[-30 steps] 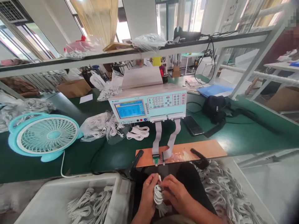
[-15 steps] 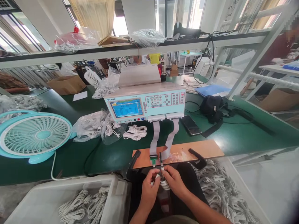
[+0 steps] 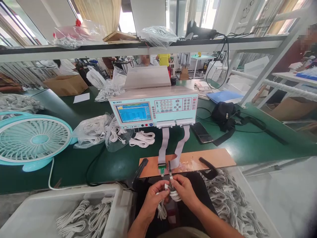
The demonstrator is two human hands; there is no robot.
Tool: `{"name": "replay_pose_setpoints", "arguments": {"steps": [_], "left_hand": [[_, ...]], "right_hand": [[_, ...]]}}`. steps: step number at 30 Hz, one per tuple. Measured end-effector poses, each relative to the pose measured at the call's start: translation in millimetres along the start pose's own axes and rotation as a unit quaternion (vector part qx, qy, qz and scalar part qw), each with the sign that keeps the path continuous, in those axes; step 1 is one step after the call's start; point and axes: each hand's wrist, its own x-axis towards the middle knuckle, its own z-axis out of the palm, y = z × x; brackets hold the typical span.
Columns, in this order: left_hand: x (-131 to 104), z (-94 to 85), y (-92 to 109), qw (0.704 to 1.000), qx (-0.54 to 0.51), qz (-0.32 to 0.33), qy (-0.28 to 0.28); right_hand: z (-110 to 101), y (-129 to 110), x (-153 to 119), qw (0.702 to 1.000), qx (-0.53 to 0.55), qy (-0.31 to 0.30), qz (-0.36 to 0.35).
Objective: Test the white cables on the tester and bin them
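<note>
My left hand is closed on a white cable, pinching its small white plug; part of a coiled bundle hangs below the fingers. Beside it, my right hand is closed on another white cable, with thumb and fingers near a plug that meets the right test connector. Whether that plug is fully seated cannot be made out. Just ahead, a green circuit board sits at the end of the left ribbon cable. Both ribbons run up to a cable tester with a lit screen.
Black clamps grip an orange board at the table edge. White bins of coiled cables flank my legs, left and right. A turquoise fan, a phone and a black bag lie on the green table.
My left hand has shifted slightly left and turned, so its plug and the hanging cable bundle now show. My right hand stays at the right test connector. The camera view has moved slightly.
</note>
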Motion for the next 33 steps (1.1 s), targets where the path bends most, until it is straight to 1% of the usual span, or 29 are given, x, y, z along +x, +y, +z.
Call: {"name": "replay_pose_setpoints", "arguments": {"steps": [4, 6, 8, 9, 11, 13, 15, 20, 24, 29, 33], "left_hand": [[12, 0.3, -10, 0.995, 0.063, 0.02, 0.08], [14, -0.2, -10, 0.987, 0.121, 0.046, 0.091], [12, -1.2, -5, 0.977, 0.181, 0.084, 0.069], [10, -1.9, -1, 0.972, 0.205, 0.099, 0.048], [7, -3.5, 8, 0.966, 0.232, 0.11, -0.001], [4, -5.0, 14, 0.966, 0.232, 0.109, -0.034], [4, -5.4, 17, 0.967, 0.222, 0.118, -0.033], [8, -1.6, 8, 0.966, 0.203, 0.149, 0.05], [11, 1.8, 5, 0.962, 0.194, 0.163, 0.102], [13, 3.8, 6, 0.965, 0.169, 0.153, 0.128], [15, 4.3, -1, 0.972, 0.122, 0.138, 0.145]], "right_hand": [[1, -2, 2, 0.999, 0.03, 0.004, 0.026], [1, -5, 3, 0.998, 0.048, -0.002, 0.038], [2, -6, 3, 0.995, 0.083, -0.007, 0.06], [2, -6, 4, 0.991, 0.107, -0.009, 0.077], [3, -6, 4, 0.982, 0.155, -0.005, 0.11], [6, -5, 4, 0.973, 0.192, 0.008, 0.128], [8, -6, 4, 0.966, 0.22, 0.018, 0.134], [14, -10, 3, 0.946, 0.291, 0.028, 0.143], [17, -13, 3, 0.945, 0.301, 0.03, 0.126], [17, -14, 2, 0.948, 0.293, 0.025, 0.121], [16, -13, 2, 0.945, 0.3, 0.004, 0.127]]}}
